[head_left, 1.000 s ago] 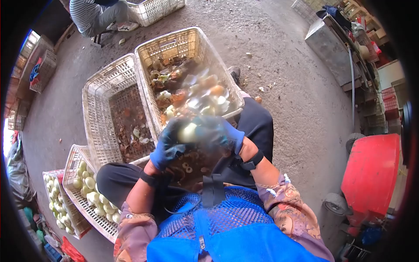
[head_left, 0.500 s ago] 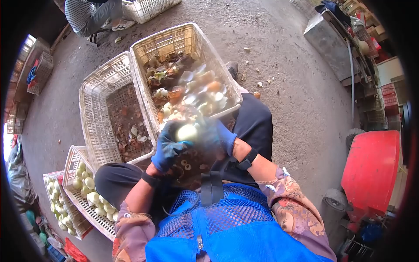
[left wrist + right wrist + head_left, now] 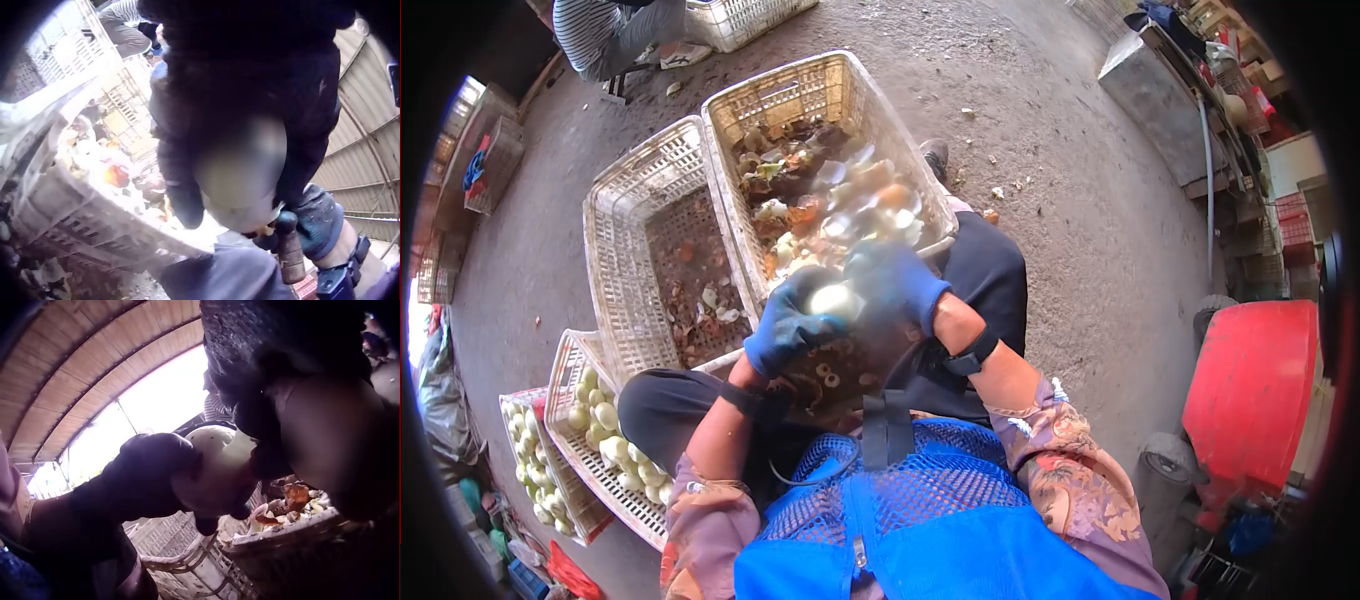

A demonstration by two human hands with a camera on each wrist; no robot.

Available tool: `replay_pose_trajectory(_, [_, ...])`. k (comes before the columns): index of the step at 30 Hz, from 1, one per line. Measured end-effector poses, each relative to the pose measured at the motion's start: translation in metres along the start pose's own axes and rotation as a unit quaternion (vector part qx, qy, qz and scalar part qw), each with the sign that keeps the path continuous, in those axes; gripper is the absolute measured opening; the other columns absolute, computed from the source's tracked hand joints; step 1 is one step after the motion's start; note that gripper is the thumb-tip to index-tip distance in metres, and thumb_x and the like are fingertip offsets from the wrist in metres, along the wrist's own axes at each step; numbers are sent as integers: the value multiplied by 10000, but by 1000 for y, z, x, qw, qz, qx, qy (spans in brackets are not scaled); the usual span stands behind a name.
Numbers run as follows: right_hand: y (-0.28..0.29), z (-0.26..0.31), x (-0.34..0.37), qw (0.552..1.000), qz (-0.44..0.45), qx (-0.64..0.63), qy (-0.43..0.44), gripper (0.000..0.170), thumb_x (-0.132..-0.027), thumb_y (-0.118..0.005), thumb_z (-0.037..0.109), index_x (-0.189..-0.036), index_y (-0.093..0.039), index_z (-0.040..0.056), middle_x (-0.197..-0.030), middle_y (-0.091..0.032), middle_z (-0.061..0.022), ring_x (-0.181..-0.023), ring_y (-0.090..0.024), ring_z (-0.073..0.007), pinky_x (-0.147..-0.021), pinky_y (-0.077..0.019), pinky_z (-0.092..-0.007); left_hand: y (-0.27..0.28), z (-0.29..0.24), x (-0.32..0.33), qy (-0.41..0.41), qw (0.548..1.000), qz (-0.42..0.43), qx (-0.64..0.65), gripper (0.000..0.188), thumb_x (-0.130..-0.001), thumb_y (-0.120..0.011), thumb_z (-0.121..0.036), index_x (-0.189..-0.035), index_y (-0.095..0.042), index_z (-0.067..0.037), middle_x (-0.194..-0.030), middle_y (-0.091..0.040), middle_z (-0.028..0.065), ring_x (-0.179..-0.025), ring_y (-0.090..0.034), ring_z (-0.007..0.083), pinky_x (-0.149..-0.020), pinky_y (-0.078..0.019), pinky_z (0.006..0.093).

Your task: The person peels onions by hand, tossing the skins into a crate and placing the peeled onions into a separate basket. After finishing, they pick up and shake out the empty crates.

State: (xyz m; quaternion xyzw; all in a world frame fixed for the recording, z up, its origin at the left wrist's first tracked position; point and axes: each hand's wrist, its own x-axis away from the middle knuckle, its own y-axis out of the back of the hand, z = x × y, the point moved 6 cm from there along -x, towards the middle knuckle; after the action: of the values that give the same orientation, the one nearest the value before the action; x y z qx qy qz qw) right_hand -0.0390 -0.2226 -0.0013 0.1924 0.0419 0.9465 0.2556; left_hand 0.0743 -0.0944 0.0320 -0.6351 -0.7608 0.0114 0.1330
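Observation:
In a blue glove with a dark coating, my left hand (image 3: pixel 785 325) grips a pale peeled onion (image 3: pixel 833 302), its fingers and thumb around the sides. My right hand (image 3: pixel 895 285), gloved alike and blurred in the head view, is right beside the onion. In the left wrist view it holds a tool by a short brown handle (image 3: pixel 291 257); the tool's working end is hidden. The right wrist view has the onion (image 3: pixel 212 440) between the two gloves. Just beyond both hands, a white plastic crate (image 3: pixel 885 95) contains onion skins and scraps (image 3: pixel 800 210).
Left of it stands a second crate (image 3: pixel 615 210) with some scraps on its bottom. Two crates of peeled onions (image 3: pixel 615 450) sit by my left knee. Another person (image 3: pixel 605 40) is seated at the far left. A red barrow (image 3: pixel 1250 395) stands on the right.
My right hand has shifted a little up and forward beside the onion, still blurred. The left hand keeps its grip, and the onion has turned slightly. The head view has moved slightly.

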Motion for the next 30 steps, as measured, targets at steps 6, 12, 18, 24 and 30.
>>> replay_pose_trajectory(6, [9,-49,-3,843,109,-515,-108,197,-912,-625,103,-1104,-598,63,-885,-621,-41,-753,-586,-122,-586,-487,-265,17,11,2,1,986,-98,136,548,-724,-678,-32,-1255,-545,-8,-1121,-634,85,-1037,-630,195,-915,-521,311])
replay_pose_trajectory(12, [5,-5,4,985,-96,-142,3,392,-972,-616,242,-1285,-540,18,-970,-617,-88,-721,-593,-143,-578,-518,-256,29,9,-3,-31,966,-99,235,645,-787,-656,-116,-1398,-472,-21,-1188,-634,109,-1078,-640,228,-950,-524,342])
replay_pose_trajectory(18, [-34,-22,-21,977,139,25,159,358,-952,-631,234,-1220,-563,7,-978,-636,-112,-727,-630,-170,-546,-523,-293,21,11,-2,-11,992,-67,107,589,-766,-733,-41,-1323,-545,0,-1195,-635,85,-1054,-624,171,-905,-535,307])
replay_pose_trajectory(24, [-33,-16,-10,990,78,-11,115,117,-883,-621,128,-898,-655,17,-718,-602,-72,-659,-605,-166,-570,-519,-329,21,33,-2,4,995,-55,86,601,-739,-772,-20,-1303,-567,8,-1223,-631,81,-1104,-590,157,-936,-514,305])
replay_pose_trajectory(30, [-37,-30,-11,996,19,-31,84,107,-869,-619,123,-846,-660,27,-737,-599,-41,-680,-584,-152,-612,-484,-269,19,35,-2,35,973,-70,216,519,-823,-685,-109,-1310,-553,12,-1228,-642,101,-1092,-621,200,-952,-516,326])
